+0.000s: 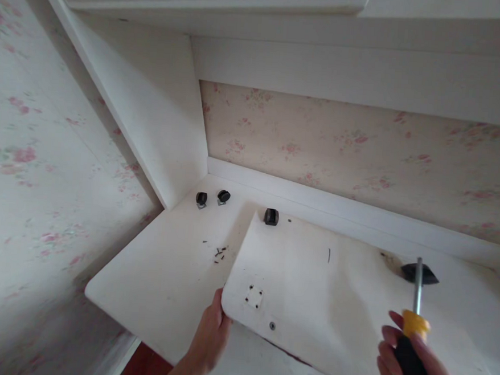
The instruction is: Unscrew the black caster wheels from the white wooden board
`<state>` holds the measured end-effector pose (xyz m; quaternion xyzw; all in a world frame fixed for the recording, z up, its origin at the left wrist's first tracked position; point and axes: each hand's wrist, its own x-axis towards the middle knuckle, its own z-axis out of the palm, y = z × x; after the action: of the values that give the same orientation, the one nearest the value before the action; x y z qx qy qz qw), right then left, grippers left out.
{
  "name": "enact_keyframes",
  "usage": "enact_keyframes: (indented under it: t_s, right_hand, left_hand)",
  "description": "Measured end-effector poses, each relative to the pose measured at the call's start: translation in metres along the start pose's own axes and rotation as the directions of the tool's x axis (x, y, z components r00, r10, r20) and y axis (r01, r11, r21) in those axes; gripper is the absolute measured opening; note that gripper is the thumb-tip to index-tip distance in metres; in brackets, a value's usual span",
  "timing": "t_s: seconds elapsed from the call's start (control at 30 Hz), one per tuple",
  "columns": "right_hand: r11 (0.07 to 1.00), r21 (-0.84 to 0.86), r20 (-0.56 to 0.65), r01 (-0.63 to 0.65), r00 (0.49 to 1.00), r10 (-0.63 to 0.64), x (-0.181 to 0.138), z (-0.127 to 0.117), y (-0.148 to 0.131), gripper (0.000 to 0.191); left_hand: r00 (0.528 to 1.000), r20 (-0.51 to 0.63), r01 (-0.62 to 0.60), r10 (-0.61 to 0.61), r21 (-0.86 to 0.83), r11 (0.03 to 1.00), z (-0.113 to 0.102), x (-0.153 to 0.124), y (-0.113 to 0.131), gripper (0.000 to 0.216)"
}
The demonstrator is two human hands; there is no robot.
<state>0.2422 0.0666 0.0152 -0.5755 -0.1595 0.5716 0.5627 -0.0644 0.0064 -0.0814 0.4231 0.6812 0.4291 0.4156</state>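
Observation:
My left hand [211, 336] grips the near left corner of a white board [303, 282], its fingers partly hidden at the edge. The board lies on a white desktop [163, 267]. In my right hand [417, 365] is a screwdriver [415, 322] with a yellow and black handle, its metal shaft pointing up above the board's right part. A black caster [271, 216] sits at the board's far left corner. Close to my left hand, a pale square patch with several screw holes [253, 297] marks the board, beside a round metal fitting [272, 325].
Two loose black casters [223, 196] [202, 199] lie at the back left of the desktop. Several small dark screws [219, 254] are scattered left of the board. Behind the screwdriver tip is a dark, pointed object [428, 274]. A white cabinet [228, 9] overhangs the desktop.

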Motion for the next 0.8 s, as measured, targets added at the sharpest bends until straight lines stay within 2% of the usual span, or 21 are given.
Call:
enact_keyframes:
  t_s: [0.07,0.13,0.23,0.37,0.5,0.53,0.63,0.67,0.73,0.8]
  right_hand:
    - [0.995,0.067,-0.019,-0.072,0.997,0.073,-0.004,0.013,-0.002,0.041]
    - [0.995,0.066,-0.006,-0.070,0.998,0.070,-0.003,0.016,-0.004,0.043]
    - [1.000,-0.010,0.011,-0.012,1.000,0.012,0.002,0.011,-0.003,0.045]
    - [0.991,-0.137,0.049,0.007,0.999,-0.001,0.003,0.008,0.003,0.042]
    - [0.977,-0.175,0.092,0.124,0.990,-0.110,-0.004,0.012,0.003,0.074]
    - [0.970,-0.189,0.118,0.153,0.984,-0.132,-0.006,0.013,0.001,0.074]
    - [0.943,-0.240,0.257,0.232,0.951,-0.169,-0.014,0.014,-0.003,0.054]
    - [0.931,-0.253,0.308,0.262,0.934,-0.179,-0.018,0.014,-0.005,0.052]
    - [0.901,-0.297,0.364,0.316,0.910,-0.199,-0.023,0.015,-0.007,0.061]
    - [0.850,-0.382,0.365,0.363,0.904,-0.222,-0.025,0.017,-0.009,0.071]
  left_hand:
    - [1.000,-0.015,0.011,-0.011,-0.027,1.000,0.001,0.002,-0.002,0.033]
    - [1.000,-0.028,0.012,-0.013,-0.051,0.999,0.001,0.003,-0.002,0.034]
    - [1.000,-0.026,0.001,-0.003,-0.078,0.997,0.001,0.004,-0.002,0.034]
    - [1.000,-0.011,-0.002,0.001,-0.072,0.997,0.001,0.005,-0.002,0.031]
    - [1.000,-0.022,-0.015,0.014,-0.054,0.998,0.003,0.007,-0.004,0.033]
    - [1.000,-0.025,-0.020,0.019,-0.050,0.999,0.003,0.007,-0.004,0.034]
    - [0.999,-0.041,-0.022,0.021,-0.037,0.999,0.002,0.007,-0.004,0.035]
    - [0.999,-0.050,-0.016,0.014,-0.037,0.999,0.002,0.008,-0.004,0.034]
    - [0.998,-0.064,0.003,-0.007,-0.062,0.998,0.001,0.009,-0.004,0.034]
    - [0.997,-0.069,0.029,-0.039,-0.141,0.990,0.000,0.010,-0.007,0.036]
